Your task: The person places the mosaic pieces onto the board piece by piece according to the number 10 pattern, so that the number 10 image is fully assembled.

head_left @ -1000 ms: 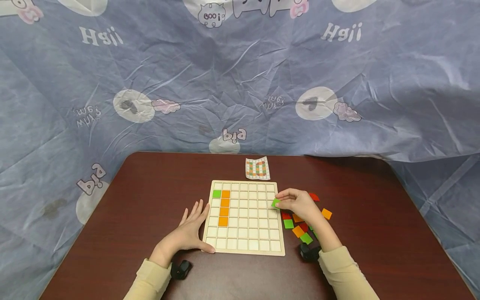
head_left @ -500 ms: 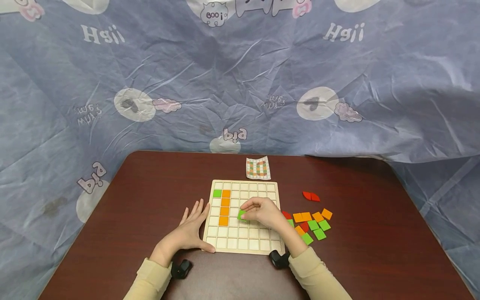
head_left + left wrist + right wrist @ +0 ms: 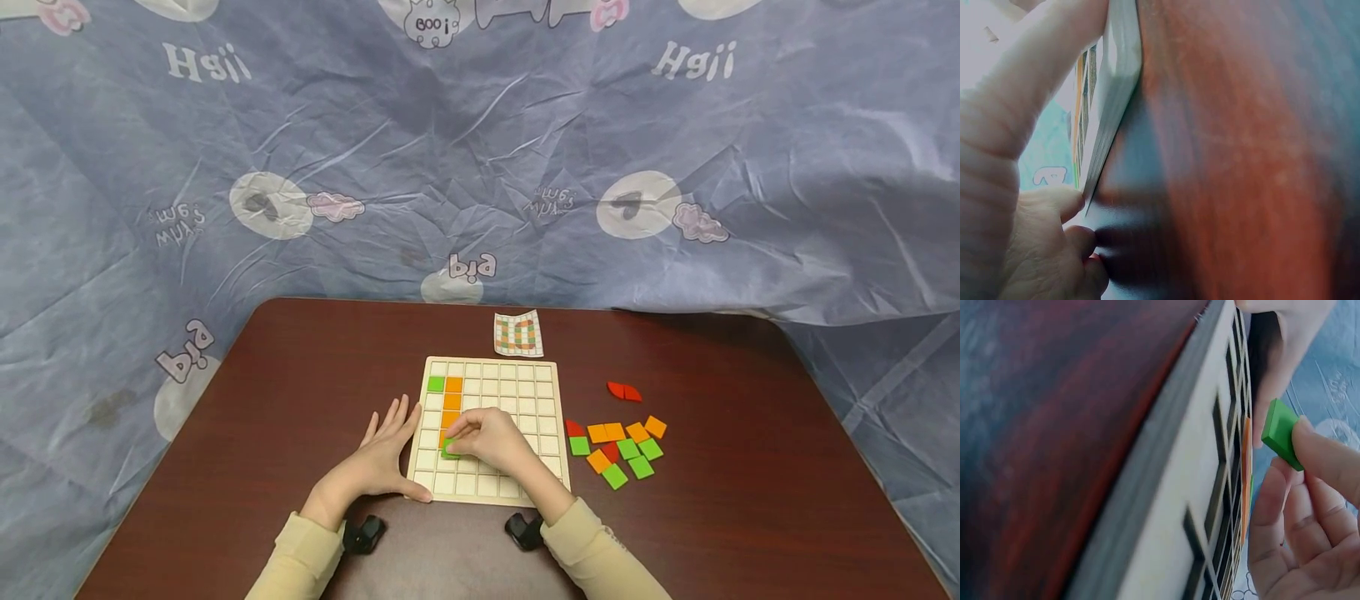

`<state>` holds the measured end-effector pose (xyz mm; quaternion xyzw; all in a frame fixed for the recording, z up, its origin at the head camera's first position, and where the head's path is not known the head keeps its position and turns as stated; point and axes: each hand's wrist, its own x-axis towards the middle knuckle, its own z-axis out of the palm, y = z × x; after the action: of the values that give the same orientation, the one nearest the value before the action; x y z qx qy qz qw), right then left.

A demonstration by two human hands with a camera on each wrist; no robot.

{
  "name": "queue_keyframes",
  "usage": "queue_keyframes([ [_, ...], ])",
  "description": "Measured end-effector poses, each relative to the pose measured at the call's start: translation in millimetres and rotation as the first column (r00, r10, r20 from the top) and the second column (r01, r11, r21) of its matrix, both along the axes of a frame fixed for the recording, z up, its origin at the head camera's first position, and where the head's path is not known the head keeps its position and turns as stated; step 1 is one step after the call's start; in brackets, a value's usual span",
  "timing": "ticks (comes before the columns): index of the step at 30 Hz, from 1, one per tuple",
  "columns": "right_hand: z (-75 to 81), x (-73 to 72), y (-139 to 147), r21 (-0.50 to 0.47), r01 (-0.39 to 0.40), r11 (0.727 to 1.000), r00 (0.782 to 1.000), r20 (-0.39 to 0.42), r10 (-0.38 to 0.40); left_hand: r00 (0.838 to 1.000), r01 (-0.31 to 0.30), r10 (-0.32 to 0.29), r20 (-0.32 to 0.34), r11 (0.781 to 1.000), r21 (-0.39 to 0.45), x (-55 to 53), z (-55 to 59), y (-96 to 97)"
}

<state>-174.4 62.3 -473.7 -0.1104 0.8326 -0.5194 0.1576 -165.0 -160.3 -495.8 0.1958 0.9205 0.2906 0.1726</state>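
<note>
My right hand (image 3: 491,437) pinches a green square tile (image 3: 1282,432) between thumb and fingers. In the head view the tile is over the grid board (image 3: 517,487), just below a column of orange tiles (image 3: 452,402). The right wrist view has it raised off the board's surface. Fingers spread, my left hand (image 3: 378,458) rests along the board's left side, its thumb at the near left corner and its fingertips at the left edge. A green tile (image 3: 436,384) lies in the board's left column, beside the topmost orange tile.
Loose green, orange and red pieces (image 3: 628,450) lie right of the board. Two red pieces (image 3: 624,392) sit a little farther back. Behind the board is a small paper pattern card (image 3: 518,334). A printed blue cloth (image 3: 480,150) hangs past the table's far edge.
My right hand has carried the green tile from the board's right edge leftward and nearer, to the foot of the orange column. My left hand has stayed at the board's left edge.
</note>
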Motion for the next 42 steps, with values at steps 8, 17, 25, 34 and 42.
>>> queue_keyframes([
  [8,-1.2,4.6,-7.2,0.102,-0.029,0.994,0.996,-0.077,0.036,1.0,0.012,-0.012,-0.001,1.0,-0.013,-0.5,1.8,1.0],
  [17,0.7,7.0,-12.3,0.25,-0.034,0.968,0.975,-0.206,0.087,1.0,0.001,0.0,0.004,1.0,-0.01,-1.5,2.1,2.2],
  [25,0.1,10.1,-15.1,0.339,0.007,0.941,0.958,-0.273,0.091,1.0,0.001,-0.001,0.002,1.0,0.0,-0.1,3.2,1.6],
  [34,1.1,11.8,-14.3,0.328,0.018,0.945,0.965,-0.253,0.069,1.0,-0.002,0.002,-0.013,1.0,0.004,0.2,0.2,0.9],
  [42,4.1,11.2,-3.3,0.212,0.009,0.977,0.982,-0.184,0.031,1.0,-0.004,0.004,-0.016,1.0,0.003,1.4,0.5,1.0],
])
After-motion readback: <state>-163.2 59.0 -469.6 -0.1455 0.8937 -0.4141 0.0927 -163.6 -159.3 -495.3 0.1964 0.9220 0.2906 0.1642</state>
